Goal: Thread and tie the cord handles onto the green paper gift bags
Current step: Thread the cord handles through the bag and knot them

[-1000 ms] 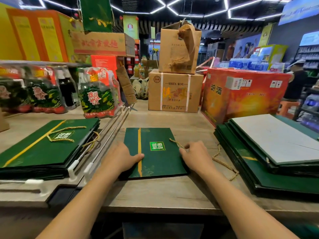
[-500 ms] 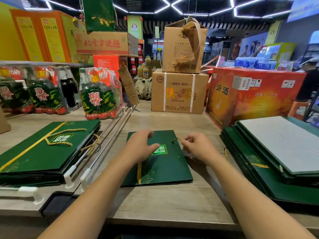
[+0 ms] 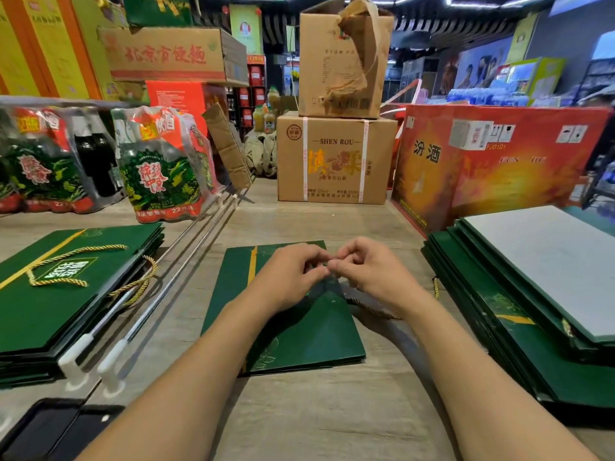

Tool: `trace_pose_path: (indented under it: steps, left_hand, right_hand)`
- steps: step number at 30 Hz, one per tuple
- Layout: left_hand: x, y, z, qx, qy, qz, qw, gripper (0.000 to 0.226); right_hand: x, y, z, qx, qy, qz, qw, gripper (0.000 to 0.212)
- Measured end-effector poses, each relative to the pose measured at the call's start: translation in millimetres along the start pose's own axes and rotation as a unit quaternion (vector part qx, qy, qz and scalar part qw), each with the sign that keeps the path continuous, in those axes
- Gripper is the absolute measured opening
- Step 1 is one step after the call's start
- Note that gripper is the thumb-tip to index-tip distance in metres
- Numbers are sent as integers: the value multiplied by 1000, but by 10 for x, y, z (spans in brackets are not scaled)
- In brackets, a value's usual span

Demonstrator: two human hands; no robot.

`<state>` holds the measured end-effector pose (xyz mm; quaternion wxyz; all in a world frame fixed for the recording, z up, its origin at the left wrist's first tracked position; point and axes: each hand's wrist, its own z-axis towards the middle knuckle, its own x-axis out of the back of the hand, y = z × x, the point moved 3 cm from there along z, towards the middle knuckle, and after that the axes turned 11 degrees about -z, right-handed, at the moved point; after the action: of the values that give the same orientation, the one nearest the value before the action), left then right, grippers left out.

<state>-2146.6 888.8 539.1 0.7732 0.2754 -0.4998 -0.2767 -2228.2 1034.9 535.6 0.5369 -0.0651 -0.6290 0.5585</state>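
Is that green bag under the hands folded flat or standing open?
Folded flat: the green bag lies level on the table, only a thin edge showing.

**Fingertips meeting**

Above the dark-green paper gift bag (image 3: 316, 337) near the wooden table's (image 3: 332, 420) front edge, the left hand (image 3: 289, 281) and right hand (image 3: 372, 274) are touching curled fingertips. A twisted gold cord (image 3: 376, 309) is trailing from beneath the right.

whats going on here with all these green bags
A person is fitting a handle to a green gift bag lying flat on the wooden counter. Both hands meet over its upper part: the right hand seems to pinch the gold cord, which trails away beneath its wrist, while the left hand touches fingertips to it. Bags with cords are stacked at left; another stack lies at right.
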Motion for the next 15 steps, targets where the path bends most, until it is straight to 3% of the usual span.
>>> trace_pose_path:
  steps: [4,10,12,15]
  left_hand:
    - [-16,-11,29,-9,39,42,998,12]
    - [155,-262,12,103,151,36,982,11]
    - [156,-249,-5,128,124,52,983,25]
    - [64,-81,-38,56,50,40,996,55]
  right_hand:
    - [-12,-12,-20,3,-17,27,999,13]
    - [145,38,-49,-43,41,31,998,3]
    - [155,56,-61,-38,48,35,998,6]
    - [122,37,-73,-15,35,30,999,4]
